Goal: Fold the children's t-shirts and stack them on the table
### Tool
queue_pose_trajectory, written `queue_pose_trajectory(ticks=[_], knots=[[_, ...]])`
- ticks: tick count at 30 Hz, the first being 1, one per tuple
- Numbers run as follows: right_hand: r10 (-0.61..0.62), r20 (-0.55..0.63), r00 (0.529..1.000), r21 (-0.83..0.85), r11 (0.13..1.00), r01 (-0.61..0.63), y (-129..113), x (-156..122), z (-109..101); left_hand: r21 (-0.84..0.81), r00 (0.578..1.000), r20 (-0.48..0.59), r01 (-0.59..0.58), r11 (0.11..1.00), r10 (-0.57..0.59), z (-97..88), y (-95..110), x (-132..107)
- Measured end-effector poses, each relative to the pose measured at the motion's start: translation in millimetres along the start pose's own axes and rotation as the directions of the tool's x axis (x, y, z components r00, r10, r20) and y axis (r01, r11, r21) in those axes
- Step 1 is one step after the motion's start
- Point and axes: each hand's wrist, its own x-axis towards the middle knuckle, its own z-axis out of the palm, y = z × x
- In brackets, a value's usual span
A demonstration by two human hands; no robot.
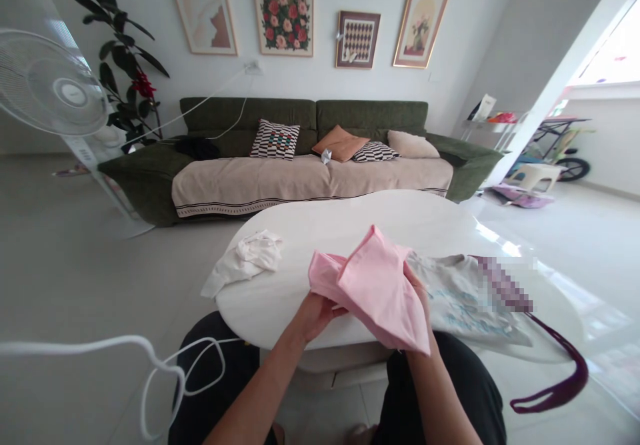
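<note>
A smooth pink cloth item (383, 285), folded with a pointed top corner, is held up over the near edge of the white table. My left hand (316, 317) grips it from below at its left side, the fingers partly under the fabric. On the other side, my right hand (418, 290) is closed around its edge, with most fingers behind the cloth. Just right of it lies a light grey cloth (450, 291) with blue lettering. A maroon strap (570, 358) runs off the table's right side from a blurred patch. To the left rests a crumpled white cloth (255, 255).
The white oval table (350, 211) stands before my knees. Beyond it is a green sofa (280, 118) with cushions. A white cable (145, 351) loops beside my left leg. A standing fan (70, 91) is at the left, and a white stool (535, 175) at the right.
</note>
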Motion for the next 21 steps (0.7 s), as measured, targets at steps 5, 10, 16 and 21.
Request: queue_pose_trajectory(ticks=[5,10,16,21], knots=[[-0.02,-0.272,0.962,0.019,0.999,0.026,-4,6,-13,-0.153,0.985,-0.033,-0.17,0.973,0.167,-0.9,43,9],[-0.429,-0.032,0.903,-0.581,0.743,0.332,-23,-8,11,-0.212,0.976,0.142,-0.131,0.968,0.163,15.2,65,3],[-0.3,0.21,0.93,-0.671,0.648,0.361,-55,-6,27,-0.158,0.974,0.22,-0.011,0.987,0.046,19.8,80,3],[-0.353,-0.084,0.932,-0.506,0.821,0.265,-75,12,-17,0.018,0.977,-0.066,-0.2,0.98,0.201,-20.4,118,8]])
